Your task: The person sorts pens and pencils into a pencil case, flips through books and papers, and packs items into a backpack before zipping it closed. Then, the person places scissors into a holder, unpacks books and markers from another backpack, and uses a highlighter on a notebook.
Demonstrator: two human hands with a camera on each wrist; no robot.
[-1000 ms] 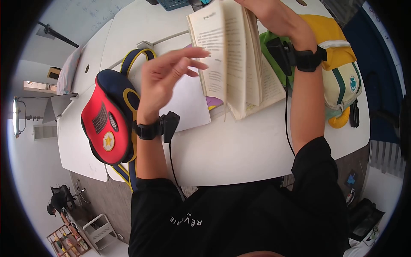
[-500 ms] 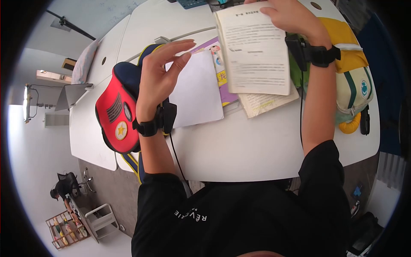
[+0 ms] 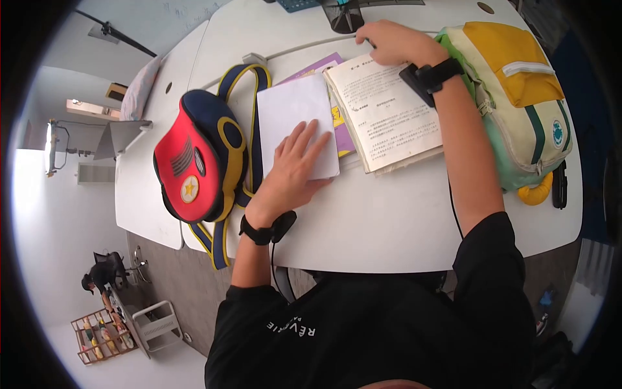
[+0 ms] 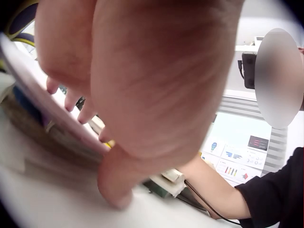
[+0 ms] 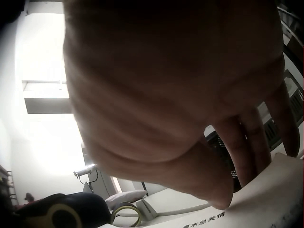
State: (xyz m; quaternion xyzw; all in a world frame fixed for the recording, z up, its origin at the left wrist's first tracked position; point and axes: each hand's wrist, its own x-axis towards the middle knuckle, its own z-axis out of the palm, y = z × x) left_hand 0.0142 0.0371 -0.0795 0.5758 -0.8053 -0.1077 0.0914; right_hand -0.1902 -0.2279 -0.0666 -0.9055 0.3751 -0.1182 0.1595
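My left hand (image 3: 295,162) lies with fingers spread on a plain white sheet or booklet (image 3: 275,113). Under its right side, a purple book (image 3: 346,139) with yellow print peeks out. Beside it a thick, yellowed book (image 3: 392,129) lies with a printed page facing up. My right hand (image 3: 402,45) is over the far end of this book, its fingers reaching left past the top edge. In the right wrist view, the thumb (image 5: 218,194) comes down on the page and the other fingers (image 5: 244,166) meet the page's edge.
A red and navy backpack (image 3: 188,162) with yellow trim stands left of the white sheet. On the right is a cream, green and yellow backpack (image 3: 518,97). A black mesh pen holder (image 3: 345,18) is at the back, and a black item (image 3: 560,185) lies near the right edge.
The lifted pages have come down flat on the book, while my right hand moved left along its far end. My left hand dropped from the air onto the white sheet.
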